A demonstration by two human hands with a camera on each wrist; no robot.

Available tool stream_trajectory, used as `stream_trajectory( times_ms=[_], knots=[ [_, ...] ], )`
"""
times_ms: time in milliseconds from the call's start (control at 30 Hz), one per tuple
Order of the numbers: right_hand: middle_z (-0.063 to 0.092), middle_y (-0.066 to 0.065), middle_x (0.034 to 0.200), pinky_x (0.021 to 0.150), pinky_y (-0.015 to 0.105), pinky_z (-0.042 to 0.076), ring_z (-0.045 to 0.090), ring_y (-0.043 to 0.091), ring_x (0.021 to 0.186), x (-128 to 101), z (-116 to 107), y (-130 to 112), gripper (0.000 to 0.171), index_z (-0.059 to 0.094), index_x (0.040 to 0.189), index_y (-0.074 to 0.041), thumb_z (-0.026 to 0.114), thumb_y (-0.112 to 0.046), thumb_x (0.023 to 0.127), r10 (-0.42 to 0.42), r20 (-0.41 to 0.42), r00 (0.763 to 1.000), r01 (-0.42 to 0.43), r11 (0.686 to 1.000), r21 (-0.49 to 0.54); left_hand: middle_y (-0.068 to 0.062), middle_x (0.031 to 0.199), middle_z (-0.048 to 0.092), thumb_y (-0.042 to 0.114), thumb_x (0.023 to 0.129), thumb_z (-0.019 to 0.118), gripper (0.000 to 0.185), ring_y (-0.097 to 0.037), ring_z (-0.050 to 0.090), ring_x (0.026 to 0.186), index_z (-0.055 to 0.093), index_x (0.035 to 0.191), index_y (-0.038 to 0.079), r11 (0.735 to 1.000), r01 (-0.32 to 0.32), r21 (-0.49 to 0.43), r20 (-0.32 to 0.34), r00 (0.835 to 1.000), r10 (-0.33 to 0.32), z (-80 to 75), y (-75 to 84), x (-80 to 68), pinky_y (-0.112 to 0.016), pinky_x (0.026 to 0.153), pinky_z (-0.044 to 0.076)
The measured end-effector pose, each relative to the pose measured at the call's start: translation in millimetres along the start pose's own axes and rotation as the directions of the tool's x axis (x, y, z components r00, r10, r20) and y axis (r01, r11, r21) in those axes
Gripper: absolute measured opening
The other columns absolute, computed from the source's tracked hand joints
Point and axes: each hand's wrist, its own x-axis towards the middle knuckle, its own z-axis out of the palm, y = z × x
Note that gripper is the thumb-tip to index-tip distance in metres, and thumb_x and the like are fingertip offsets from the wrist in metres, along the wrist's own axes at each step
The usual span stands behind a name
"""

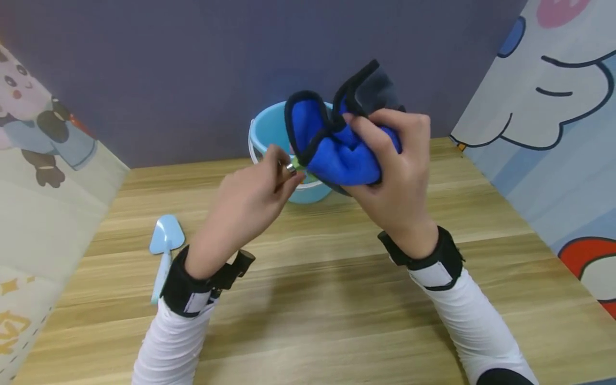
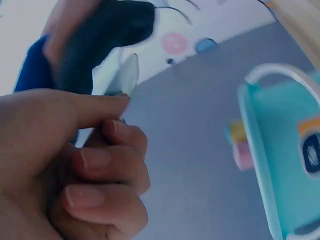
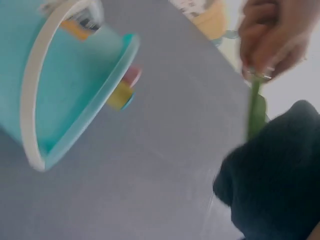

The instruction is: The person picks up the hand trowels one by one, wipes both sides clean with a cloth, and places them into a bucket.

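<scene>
My left hand [image 1: 250,195] pinches the handle of a small green tool with a shiny metal collar [image 1: 291,168]. The tool's green part [image 3: 255,110] runs up to dark fabric in the right wrist view, and its far end is hidden there. My right hand [image 1: 397,160] grips a bunched blue fabric piece with black edging [image 1: 344,160] and a dark grey flap. Both hands are raised close together in front of a light blue bucket [image 1: 308,195], partly covering it. I cannot tell whether the fabric is a bag or a cloth.
A light blue toy shovel [image 1: 167,235] lies on the wooden table [image 1: 308,342] at the left. The bucket has a white handle [image 3: 30,95] and a label. Yellow and pink pieces [image 2: 242,152] show beside its rim. A dark grey panel [image 1: 192,80] stands behind.
</scene>
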Motion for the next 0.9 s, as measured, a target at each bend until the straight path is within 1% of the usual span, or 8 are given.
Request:
stream_trajectory(
  times_ms=[67,167,233,367,500,667,800,900],
  knots=[
    [0.059,0.02,0.115,0.089,0.051,0.037,0.049,0.046,0.102,-2.1,4.4,-0.2,0.036,0.066,0.114,-0.015,0.082,-0.03,0.086,-0.053,-0.05,0.997,0.049,0.996,-0.077,0.0,0.07,0.059,0.039,0.104,0.056,0.033,-0.02,0.058,0.058,0.055,0.122,0.011,0.999,0.032,-0.027,0.014,0.999,-0.032,-1.5,6.8,1.0,-0.036,0.053,0.043],
    [0.057,0.017,0.116,0.084,0.058,0.036,0.05,0.047,0.102,-7.2,11.4,-1.4,0.035,0.065,0.112,-0.02,0.085,-0.021,0.083,-0.136,-0.096,0.986,0.115,0.973,-0.197,0.002,0.067,0.051,0.035,0.102,0.06,0.023,-0.02,0.055,0.057,0.058,0.112,0.015,0.996,0.064,-0.065,0.007,0.998,-0.064,-1.3,14.2,0.3,-0.034,0.052,0.039],
    [0.056,0.016,0.116,0.083,0.059,0.037,0.05,0.046,0.104,-10.7,15.5,-3.6,0.034,0.067,0.111,-0.022,0.085,-0.018,0.082,-0.182,-0.097,0.978,0.154,0.956,-0.249,0.003,0.065,0.047,0.031,0.101,0.062,0.016,-0.02,0.051,0.056,0.057,0.099,0.016,0.996,0.053,-0.074,-0.037,0.998,-0.056,0.7,17.6,-1.5,-0.033,0.052,0.035],
    [0.051,0.012,0.119,0.087,0.058,0.041,0.047,0.044,0.108,-17.4,21.1,-9.8,0.036,0.068,0.112,-0.027,0.085,-0.017,0.082,-0.254,-0.066,0.965,0.221,0.922,-0.318,0.001,0.062,0.046,0.023,0.096,0.068,0.021,-0.021,0.05,0.054,0.054,0.083,0.014,0.997,-0.005,-0.076,-0.167,0.986,-0.008,7.6,22.2,-5.5,-0.034,0.05,0.035],
    [0.048,0.01,0.127,0.094,0.058,0.04,0.045,0.041,0.116,-19.5,20.5,-14.0,0.037,0.067,0.12,-0.028,0.081,-0.023,0.086,-0.282,0.015,0.959,0.273,0.909,-0.316,-0.003,0.062,0.051,0.017,0.093,0.069,0.018,-0.023,0.053,0.054,0.058,0.081,0.01,0.995,-0.051,-0.088,-0.262,0.965,0.026,10.9,25.8,-7.8,-0.036,0.049,0.039],
    [0.044,0.01,0.137,0.096,0.057,0.04,0.047,0.041,0.121,-19.9,20.0,-17.7,0.039,0.065,0.129,-0.033,0.075,-0.032,0.092,-0.259,0.138,0.956,0.288,0.921,-0.264,-0.006,0.065,0.054,0.015,0.095,0.066,0.016,-0.025,0.054,0.055,0.06,0.083,0.006,0.994,-0.064,-0.09,-0.279,0.96,0.037,9.1,25.7,-10.0,-0.037,0.051,0.042],
    [0.045,0.009,0.137,0.091,0.055,0.041,0.049,0.042,0.118,-20.8,23.9,-18.5,0.037,0.067,0.126,-0.035,0.074,-0.023,0.093,-0.249,0.116,0.962,0.271,0.928,-0.255,-0.008,0.066,0.055,0.014,0.095,0.065,0.016,-0.026,0.055,0.054,0.06,0.081,0.006,0.997,-0.059,-0.054,-0.289,0.956,0.041,9.9,26.1,-11.3,-0.039,0.05,0.044],
    [0.048,0.009,0.133,0.086,0.055,0.039,0.049,0.042,0.113,-22.2,27.2,-15.9,0.035,0.069,0.122,-0.035,0.076,-0.022,0.091,-0.254,0.04,0.966,0.256,0.934,-0.249,-0.008,0.067,0.058,0.013,0.093,0.066,0.015,-0.028,0.057,0.054,0.061,0.081,0.006,0.996,-0.084,-0.015,-0.328,0.942,0.075,15.3,27.8,-10.2,-0.041,0.049,0.046]
  ],
)
